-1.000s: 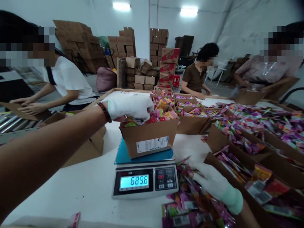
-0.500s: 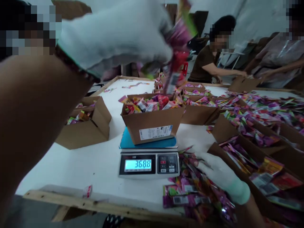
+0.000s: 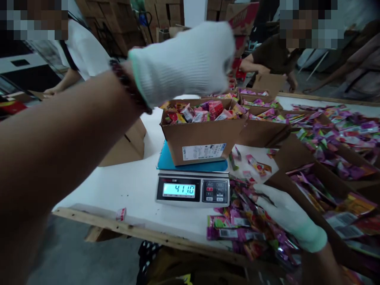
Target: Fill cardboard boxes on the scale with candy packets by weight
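Observation:
My left hand [image 3: 190, 59], in a white knit glove, is raised above and behind a cardboard box [image 3: 204, 136]. Its fingers are curled and mostly hidden behind the back of the hand; no packet shows in it. Candy packets [image 3: 200, 113] fill the box to its rim. Beneath it is the blue plate of a digital scale [image 3: 192, 190], whose display reads 411.0. To the right of the scale, my gloved right hand [image 3: 286, 209] is closed on some candy packets [image 3: 247, 194] at the edge of a loose pile [image 3: 237, 233].
Open boxes of packets [image 3: 320, 194] stand at the right, with a heap of packets [image 3: 353, 126] beyond. Another box [image 3: 127, 142] is partly behind my left arm. A wooden edge [image 3: 142, 233] borders the table's near side. Co-workers [image 3: 267, 59] stand across the table.
The packets seen at my left hand no longer show there, and its fingers have curled. The display rose from 368.8 to 411.0. The view shifted; my right hand stays on the packets.

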`<state>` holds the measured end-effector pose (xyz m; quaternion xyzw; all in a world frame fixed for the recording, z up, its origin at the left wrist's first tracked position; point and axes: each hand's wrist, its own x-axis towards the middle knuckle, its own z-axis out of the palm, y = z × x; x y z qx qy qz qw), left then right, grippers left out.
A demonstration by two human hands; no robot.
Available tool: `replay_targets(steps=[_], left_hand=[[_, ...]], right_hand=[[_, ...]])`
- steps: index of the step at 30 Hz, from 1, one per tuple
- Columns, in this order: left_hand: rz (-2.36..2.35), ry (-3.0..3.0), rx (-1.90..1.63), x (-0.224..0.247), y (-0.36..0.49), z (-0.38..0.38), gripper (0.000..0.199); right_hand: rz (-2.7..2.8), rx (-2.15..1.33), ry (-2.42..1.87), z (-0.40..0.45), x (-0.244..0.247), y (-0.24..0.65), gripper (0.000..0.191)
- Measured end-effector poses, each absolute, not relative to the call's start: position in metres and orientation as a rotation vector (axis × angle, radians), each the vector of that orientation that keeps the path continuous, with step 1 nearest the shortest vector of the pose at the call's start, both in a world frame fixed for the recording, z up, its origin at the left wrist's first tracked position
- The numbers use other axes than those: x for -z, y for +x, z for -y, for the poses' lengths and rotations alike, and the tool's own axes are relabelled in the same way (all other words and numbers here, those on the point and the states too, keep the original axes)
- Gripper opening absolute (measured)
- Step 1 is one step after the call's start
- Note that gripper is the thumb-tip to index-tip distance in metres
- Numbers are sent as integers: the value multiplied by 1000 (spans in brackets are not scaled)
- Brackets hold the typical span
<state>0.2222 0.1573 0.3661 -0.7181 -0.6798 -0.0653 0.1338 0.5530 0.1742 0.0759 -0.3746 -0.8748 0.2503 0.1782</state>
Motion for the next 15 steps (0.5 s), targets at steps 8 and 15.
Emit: replay_targets(steps=[8, 15], left_hand=[[2076, -2198, -158, -331, 170, -165, 21], [2106, -2018, 203, -387, 171, -142, 19]], right_hand=[[2573, -705, -971, -176, -82, 523, 40], [2534, -584, -1008, -175, -60, 526, 42]])
